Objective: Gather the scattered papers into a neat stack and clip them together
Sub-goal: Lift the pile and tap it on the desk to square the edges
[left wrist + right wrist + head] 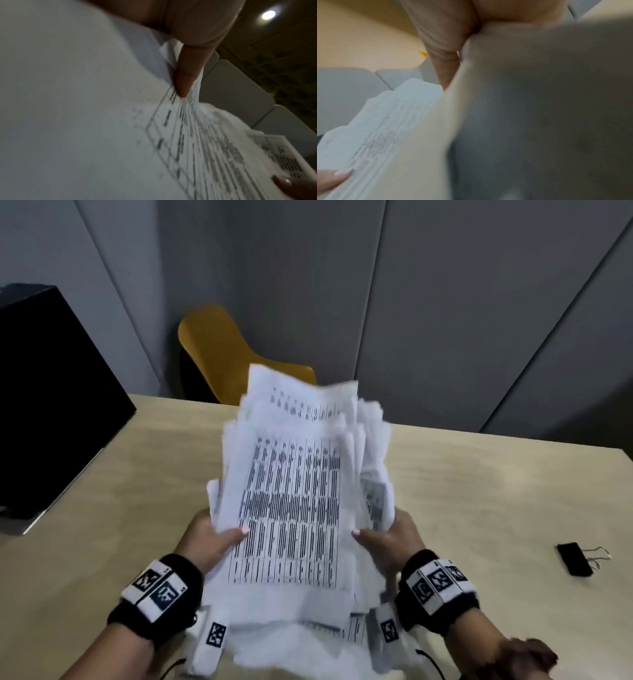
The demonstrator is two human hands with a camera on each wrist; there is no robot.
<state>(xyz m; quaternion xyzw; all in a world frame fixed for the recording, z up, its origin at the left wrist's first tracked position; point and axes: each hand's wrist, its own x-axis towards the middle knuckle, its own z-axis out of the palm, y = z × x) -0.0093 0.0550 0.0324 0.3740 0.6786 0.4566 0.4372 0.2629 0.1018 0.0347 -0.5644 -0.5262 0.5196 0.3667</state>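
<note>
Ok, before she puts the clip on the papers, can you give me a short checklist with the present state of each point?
1. Both hands hold the paper stack: ok, left hand and right hand grip its sides.
2. Edges squared: not ok, sheets stick out unevenly at the top and bottom.
3. Binder clip within reach: ok, it lies on the table to her right.
4. A hand free for the clip: not ok.
5. All sheets gathered: cannot tell.

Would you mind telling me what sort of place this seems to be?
Probably an office or meeting room: a pale wooden table, a yellow chair against grey wall panels, printed papers and a binder clip.
</note>
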